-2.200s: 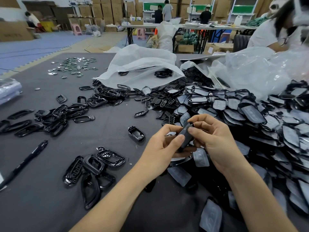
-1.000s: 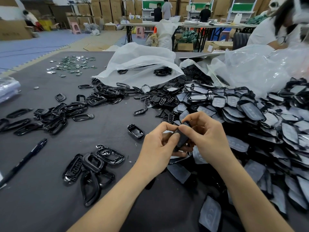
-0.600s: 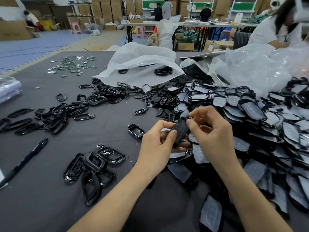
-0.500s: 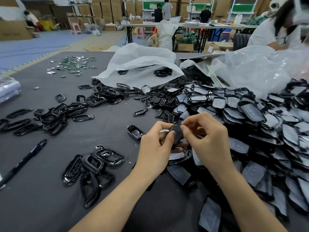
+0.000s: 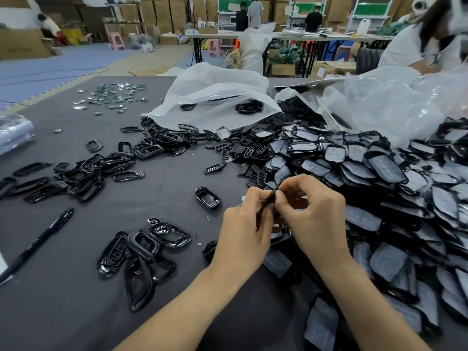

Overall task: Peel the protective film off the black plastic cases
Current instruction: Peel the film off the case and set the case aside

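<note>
1. Closest to the camera, two bare forearms come in from the bottom edge, which cuts them off, above the grey table (image 5: 63, 312).
2. At the centre the left hand (image 5: 243, 234) and right hand (image 5: 315, 219) meet. Thumb and forefinger of each pinch one black case (image 5: 271, 198), which is held above the table. It is seen edge-on as a thin dark sliver and the fingers cover most of it, so I cannot tell whether any film is lifted.
3. Just left of the hands lies a cluster of glossy frames (image 5: 144, 252), with a single open shell (image 5: 208, 198) beyond it. A black pen (image 5: 38, 244) runs out at the left edge.
4. To the right, a heap of film-covered cases (image 5: 379, 173) spreads past the right edge and passes under the wrists.
5. Farther off, a white bag (image 5: 212, 97) lies over the heap's far end and hides parts beneath it. A clear bag (image 5: 392, 102) sits beside it.
6. At far left are scattered shiny bits (image 5: 114, 96), too small to identify.
7. At top right a person in white (image 5: 405, 46) is cut off by the frame.
</note>
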